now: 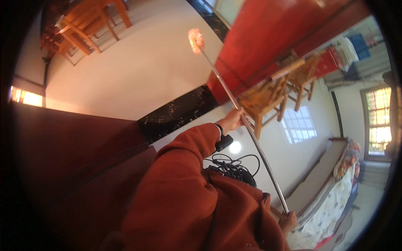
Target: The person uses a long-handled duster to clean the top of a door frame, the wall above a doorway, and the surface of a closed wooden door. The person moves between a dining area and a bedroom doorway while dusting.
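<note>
A long-handled duster (262, 153) runs diagonally through the middle of the view on a thin metal pole. Its fluffy pinkish-orange head (196, 40) is at the far end, in front of the pale tiled floor beyond the doorway. My left hand (234, 120) grips the pole around its middle, and a black band circles that wrist. Lower down, my right hand (288, 221) is closed around the pole's near end. A bundle of black cables (237, 169) hangs at my waist, beside the rust-orange sleeve of my left arm.
A red door panel (251, 47) stands right of the duster head. Wooden chairs (263, 103) are close to the pole's right side. Black marbled threshold (179, 113) crosses the floor. A bed (326, 200) lies at lower right, a wooden table (91, 18) at upper left.
</note>
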Motion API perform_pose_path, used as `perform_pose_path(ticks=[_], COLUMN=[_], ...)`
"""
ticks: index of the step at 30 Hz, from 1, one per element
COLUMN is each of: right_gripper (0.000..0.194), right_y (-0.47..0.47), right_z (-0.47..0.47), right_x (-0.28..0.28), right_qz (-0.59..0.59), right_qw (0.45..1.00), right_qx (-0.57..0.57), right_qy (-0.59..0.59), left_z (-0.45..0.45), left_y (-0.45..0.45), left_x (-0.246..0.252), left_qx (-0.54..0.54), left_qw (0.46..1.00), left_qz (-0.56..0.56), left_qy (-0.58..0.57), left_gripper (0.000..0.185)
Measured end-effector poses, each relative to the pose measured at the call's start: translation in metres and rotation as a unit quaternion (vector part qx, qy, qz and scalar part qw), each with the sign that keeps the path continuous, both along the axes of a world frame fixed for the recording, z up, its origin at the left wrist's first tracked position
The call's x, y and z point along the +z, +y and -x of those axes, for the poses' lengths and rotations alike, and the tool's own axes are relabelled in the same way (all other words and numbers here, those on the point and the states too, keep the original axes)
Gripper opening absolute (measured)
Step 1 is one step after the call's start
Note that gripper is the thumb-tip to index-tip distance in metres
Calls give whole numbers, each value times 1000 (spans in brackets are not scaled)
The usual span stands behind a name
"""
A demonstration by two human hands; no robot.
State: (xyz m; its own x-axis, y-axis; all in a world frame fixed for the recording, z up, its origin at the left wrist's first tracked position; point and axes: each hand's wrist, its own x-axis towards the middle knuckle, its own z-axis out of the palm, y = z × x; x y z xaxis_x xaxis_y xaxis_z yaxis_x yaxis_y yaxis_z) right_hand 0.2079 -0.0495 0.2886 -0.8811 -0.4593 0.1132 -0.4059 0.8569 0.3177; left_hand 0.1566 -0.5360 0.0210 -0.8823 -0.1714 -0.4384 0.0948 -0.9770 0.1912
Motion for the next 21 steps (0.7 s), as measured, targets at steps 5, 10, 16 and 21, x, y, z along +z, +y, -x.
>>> perform_pose_path(ticks=[5, 10, 16, 21], right_gripper=[38, 39, 33, 31], right_y=[27, -20, -170, -325], right_z=[68, 135, 164, 199], right_x=[-87, -159, -229, -251], right_qz=[-55, -37, -42, -19], right_qw=[969, 954, 957, 940], right_qx=[-119, -134, -76, -71], right_qy=[-208, -264, -277, -332], left_z=[-57, -88, -97, -52], left_y=[-63, -200, -323, -435], left_x=[72, 111, 122, 148], left_qx=[-76, 143, 103, -12], left_qw=[997, 989, 993, 994], left_qz=[17, 31, 53, 98], left_qy=[14, -3, -5, 50], left_gripper=[10, 29, 40, 39])
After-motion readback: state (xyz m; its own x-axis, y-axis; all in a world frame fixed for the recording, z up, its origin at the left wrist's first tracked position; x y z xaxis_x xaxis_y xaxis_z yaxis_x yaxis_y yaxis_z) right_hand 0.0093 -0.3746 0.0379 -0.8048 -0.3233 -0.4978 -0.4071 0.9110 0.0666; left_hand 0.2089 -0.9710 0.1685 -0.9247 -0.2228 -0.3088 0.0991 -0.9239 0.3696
